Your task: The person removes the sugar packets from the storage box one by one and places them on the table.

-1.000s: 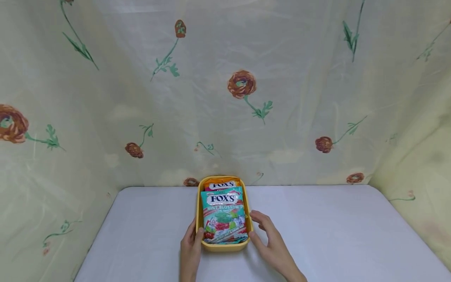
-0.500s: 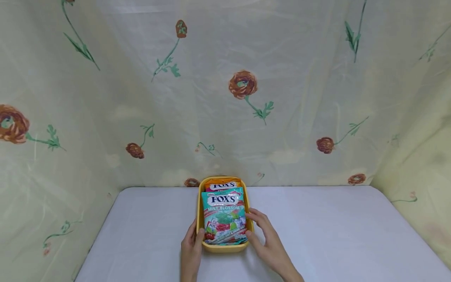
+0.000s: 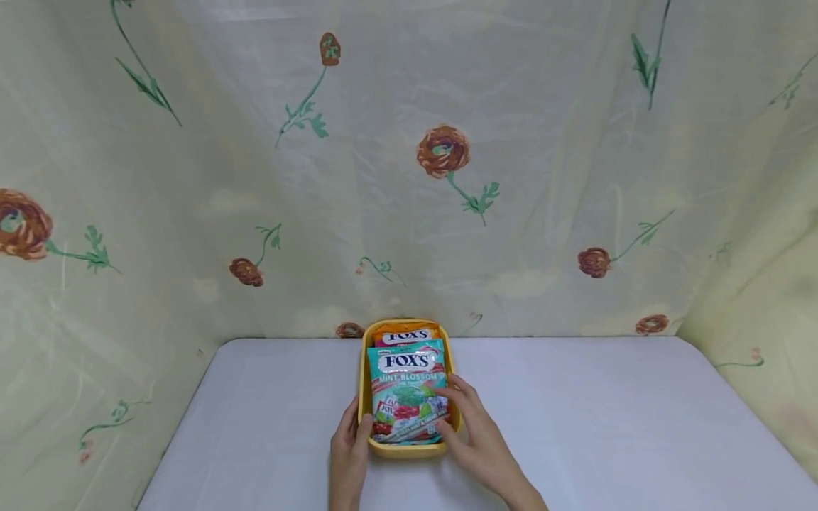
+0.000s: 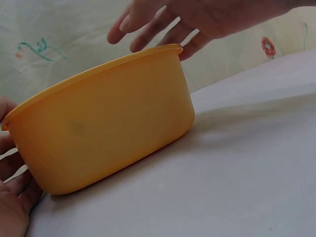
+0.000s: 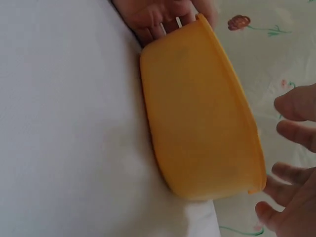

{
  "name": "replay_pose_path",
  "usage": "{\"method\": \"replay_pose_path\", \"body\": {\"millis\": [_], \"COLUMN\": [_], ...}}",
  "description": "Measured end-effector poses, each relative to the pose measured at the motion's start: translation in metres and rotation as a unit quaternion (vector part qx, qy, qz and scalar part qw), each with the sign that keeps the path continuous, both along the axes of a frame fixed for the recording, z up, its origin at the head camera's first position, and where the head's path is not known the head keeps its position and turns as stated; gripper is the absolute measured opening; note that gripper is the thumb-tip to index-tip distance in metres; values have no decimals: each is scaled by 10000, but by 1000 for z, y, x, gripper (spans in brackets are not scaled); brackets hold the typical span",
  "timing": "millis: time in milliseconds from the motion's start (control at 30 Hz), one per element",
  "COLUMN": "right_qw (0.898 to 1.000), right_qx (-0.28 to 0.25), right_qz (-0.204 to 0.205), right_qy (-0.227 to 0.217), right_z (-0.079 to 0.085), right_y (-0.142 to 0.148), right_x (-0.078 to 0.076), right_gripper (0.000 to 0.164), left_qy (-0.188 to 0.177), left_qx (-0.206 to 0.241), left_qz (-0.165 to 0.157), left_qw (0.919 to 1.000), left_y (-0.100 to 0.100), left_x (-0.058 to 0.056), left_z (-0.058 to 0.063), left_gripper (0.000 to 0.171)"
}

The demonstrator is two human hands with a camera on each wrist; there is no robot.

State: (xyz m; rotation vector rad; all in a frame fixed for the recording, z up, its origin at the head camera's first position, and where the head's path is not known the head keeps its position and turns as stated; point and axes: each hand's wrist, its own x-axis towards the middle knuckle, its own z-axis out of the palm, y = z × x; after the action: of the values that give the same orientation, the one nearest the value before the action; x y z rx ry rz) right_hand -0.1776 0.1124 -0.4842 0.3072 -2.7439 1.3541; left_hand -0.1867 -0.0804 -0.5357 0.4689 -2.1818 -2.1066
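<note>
Inside the yellow tub [image 3: 415, 452]: teal packet [image 3: 409, 394] marked FOX'S, face up, uppermost.
Orange packet [image 3: 409, 336]: also within the tub, at its far end, partly covered by the teal one.
Right hand [image 3: 481, 448]: over the tub's right rim, fingers spread and loosely bent, tips at the teal packet's edge; contact cannot be told.
Left hand [image 3: 349, 443]: at the tub's left wall, thumb over the rim, fingers outside, holding it.
Stage (judged): packet handling seems barely begun; both packets remain in the tub, and a firm grip is not yet made.
White tabletop [image 3: 607, 426]: beneath the tub.
Floral cloth [image 3: 530, 128]: behind the tub.
</note>
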Motion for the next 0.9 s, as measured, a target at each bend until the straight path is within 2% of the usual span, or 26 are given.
{"method": "replay_pose_path", "body": {"millis": [133,300,700,900], "right_qw": [9997,9997,9979,9995], "right_qx": [211,238,643,270], "right_qz": [7,57,-25,-27], "right_qy": [-105,73,69,-167], "right_z": [5,5,10,9], "right_y": [-5,-9,-21,-27], "right_x": [1,1,-1,-4], "right_gripper": [46,48,41,35], "left_qy": [25,39,-44,-74], "left_qx": [17,6,0,-32], "left_qz": [-20,9,-5,-19], "left_qw": [10000,10000,10000,10000], "left_y": [0,0,-1,-2], "left_x": [1,1,-1,-1], "left_z": [0,1,0,-2], "left_gripper": [64,66,65,62]}}
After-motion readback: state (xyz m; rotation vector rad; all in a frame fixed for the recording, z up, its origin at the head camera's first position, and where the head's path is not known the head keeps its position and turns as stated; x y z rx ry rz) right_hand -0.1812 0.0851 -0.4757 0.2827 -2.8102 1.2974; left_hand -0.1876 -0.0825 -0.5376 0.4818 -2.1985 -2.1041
